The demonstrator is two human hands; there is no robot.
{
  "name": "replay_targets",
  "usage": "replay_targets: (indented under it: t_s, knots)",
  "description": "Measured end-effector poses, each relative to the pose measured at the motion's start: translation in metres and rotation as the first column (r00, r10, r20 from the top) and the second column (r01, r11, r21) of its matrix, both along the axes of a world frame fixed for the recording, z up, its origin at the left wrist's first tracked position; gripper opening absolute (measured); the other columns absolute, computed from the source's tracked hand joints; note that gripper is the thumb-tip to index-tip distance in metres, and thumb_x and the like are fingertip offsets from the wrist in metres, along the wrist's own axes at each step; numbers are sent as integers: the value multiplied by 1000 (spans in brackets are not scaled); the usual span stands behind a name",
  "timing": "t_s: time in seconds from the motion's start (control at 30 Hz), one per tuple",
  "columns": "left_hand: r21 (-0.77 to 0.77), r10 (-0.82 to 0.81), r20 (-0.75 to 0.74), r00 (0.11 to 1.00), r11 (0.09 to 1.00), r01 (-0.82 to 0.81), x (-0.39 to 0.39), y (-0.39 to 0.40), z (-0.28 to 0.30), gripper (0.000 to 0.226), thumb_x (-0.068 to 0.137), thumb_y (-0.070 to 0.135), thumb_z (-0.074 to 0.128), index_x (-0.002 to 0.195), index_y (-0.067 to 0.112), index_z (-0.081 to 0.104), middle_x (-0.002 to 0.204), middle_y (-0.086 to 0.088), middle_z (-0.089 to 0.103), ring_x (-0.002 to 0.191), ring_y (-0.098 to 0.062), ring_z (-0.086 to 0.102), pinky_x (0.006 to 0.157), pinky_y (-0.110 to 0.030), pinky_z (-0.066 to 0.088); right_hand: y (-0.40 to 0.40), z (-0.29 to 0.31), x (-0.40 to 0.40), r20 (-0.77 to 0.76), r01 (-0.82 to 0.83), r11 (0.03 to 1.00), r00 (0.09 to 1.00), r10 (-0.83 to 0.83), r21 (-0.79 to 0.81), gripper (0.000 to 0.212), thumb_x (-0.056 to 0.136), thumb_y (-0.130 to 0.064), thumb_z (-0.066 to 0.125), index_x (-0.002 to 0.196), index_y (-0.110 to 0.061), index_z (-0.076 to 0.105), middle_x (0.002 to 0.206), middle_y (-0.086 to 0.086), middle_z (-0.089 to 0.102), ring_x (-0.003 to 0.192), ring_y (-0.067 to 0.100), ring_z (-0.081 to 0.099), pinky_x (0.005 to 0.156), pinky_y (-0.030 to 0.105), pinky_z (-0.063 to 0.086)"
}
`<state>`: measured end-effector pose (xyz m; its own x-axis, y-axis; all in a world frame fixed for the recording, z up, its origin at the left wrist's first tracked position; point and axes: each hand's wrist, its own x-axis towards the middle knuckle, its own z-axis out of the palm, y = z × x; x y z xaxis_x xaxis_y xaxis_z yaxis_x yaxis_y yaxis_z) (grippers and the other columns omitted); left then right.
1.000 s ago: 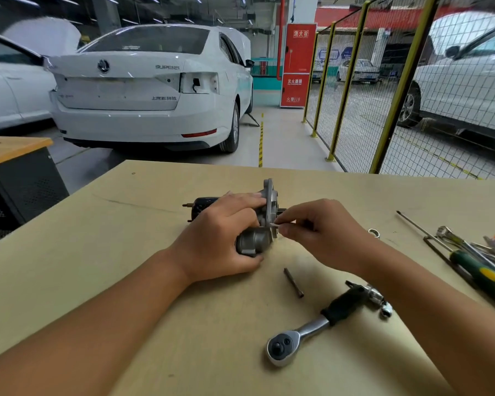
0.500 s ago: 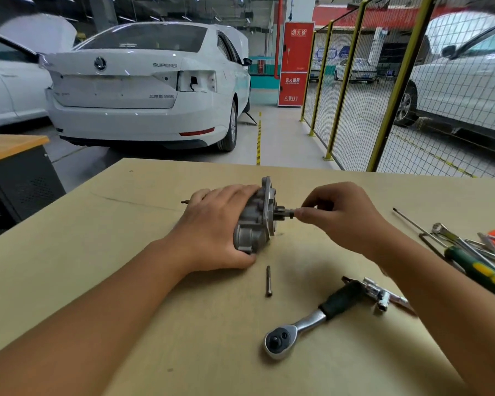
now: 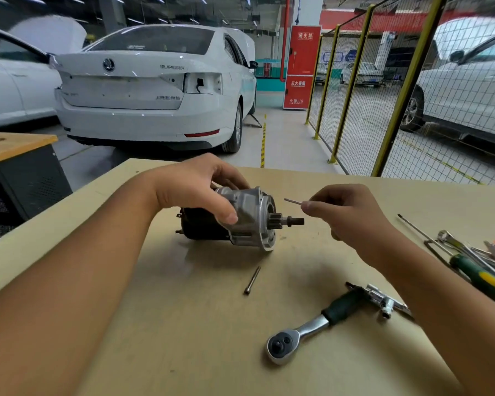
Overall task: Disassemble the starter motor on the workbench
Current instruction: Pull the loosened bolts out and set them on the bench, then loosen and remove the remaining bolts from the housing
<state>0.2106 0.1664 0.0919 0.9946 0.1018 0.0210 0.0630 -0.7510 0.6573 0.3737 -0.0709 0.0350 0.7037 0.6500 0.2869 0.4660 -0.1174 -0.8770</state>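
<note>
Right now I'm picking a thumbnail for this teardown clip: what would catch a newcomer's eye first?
The starter motor at the bench's centre, gripped from above by the left hand, its pinion gear pointing right. Just right of it, the right hand pinches a thin bolt in the air, clear of the housing. Nearer the viewer, a second bolt and a ratchet wrench lie on the workbench.

The left hand (image 3: 195, 192) reaches in from 8 o'clock, palm down, fingers and thumb curled over what it grips. The right hand (image 3: 346, 215) comes from 4 o'clock, fingertips pinched together, pointing toward 9 o'clock. Both forearms are bare.
</note>
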Motion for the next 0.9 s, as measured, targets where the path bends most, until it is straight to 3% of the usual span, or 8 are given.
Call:
replay_targets:
  t_s: [0.13,0.23,0.33,0.43,0.6,0.7,0.8,0.9]
  knots:
    - [13,45,62,997,999,-46,19,10,7,48,58,48,83,99,24,81,95,-14,75,92,-38,68,84,-50,54,1,0,-3,-14,-13,1000,1000,13,5,12,86,-24,78,75,-18,78,60,6,54,49,14,42,51,35,36]
    - [73,112,107,988,990,-121,39,16,0,37,64,54,79,96,35,78,87,3,75,78,-15,69,76,-38,54,1,0,-7,70,22,997,997,-28,77,8,87,-22,77,79,-18,77,64,14,59,54,18,44,55,37,38]
    - [179,179,185,966,961,-213,54,14,-14,55,55,72,81,98,40,71,89,23,69,81,2,65,77,-30,52,0,3,-16,354,-13,995,935,-24,102,15,86,-34,73,81,-20,75,59,1,60,50,6,45,53,29,40]
    - [245,226,267,937,924,-292,58,14,-23,72,43,87,76,101,45,66,91,27,64,90,2,61,82,-34,52,7,1,-39,532,-228,962,802,272,-147,21,88,-48,70,88,-27,74,62,-17,60,53,5,52,51,17,37]
    - [409,205,425,882,826,-389,49,8,-36,93,47,98,59,126,50,56,101,32,56,102,-11,51,89,-39,43,30,-24,-66,533,-249,802,636,558,-542,38,94,-51,62,131,-41,62,111,-12,74,93,11,67,78,32,55]
    - [375,245,471,847,813,-444,45,5,-45,95,51,96,56,133,46,56,121,18,64,114,-16,52,98,-46,46,38,-25,-70,544,-238,755,567,619,-610,26,98,-46,57,119,-36,69,97,-6,74,85,19,64,70,37,55]
    - [249,259,465,846,880,-406,44,3,-47,94,52,87,66,133,41,59,120,13,63,113,-16,53,99,-44,48,36,-21,-73,582,-109,744,553,596,-659,18,98,-39,58,103,-26,70,86,-1,68,80,26,60,65,36,51]
    - [201,255,445,859,906,-373,43,2,-46,91,52,78,77,132,37,60,121,11,62,115,-17,54,101,-44,47,24,-12,-66,542,50,640,585,604,-767,10,97,-32,59,96,-23,64,84,1,59,75,26,56,56,32,41]
